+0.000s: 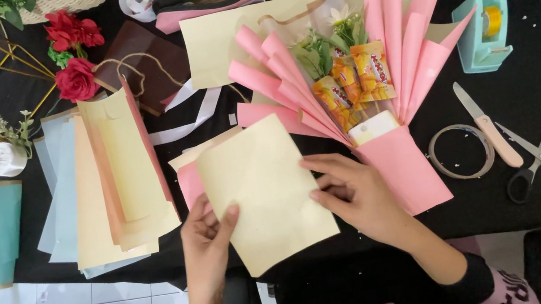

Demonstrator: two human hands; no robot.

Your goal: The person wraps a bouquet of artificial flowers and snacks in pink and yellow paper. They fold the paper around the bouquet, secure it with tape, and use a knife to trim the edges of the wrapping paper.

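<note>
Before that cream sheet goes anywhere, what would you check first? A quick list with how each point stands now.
1. Left hand grips the cream sheet at its left edge: ok.
2. Right hand rests on the sheet's right edge: ok.
3. Sheet flat, uncreased: ok.
4. Pink sheet underneath, peeking out at the left, not stuck to it: cannot tell.
5. Pink bouquet lies apart from the sheet, touched only by the right hand's side: ok.
6. Scissors and craft knife well right of both hands: ok.
</note>
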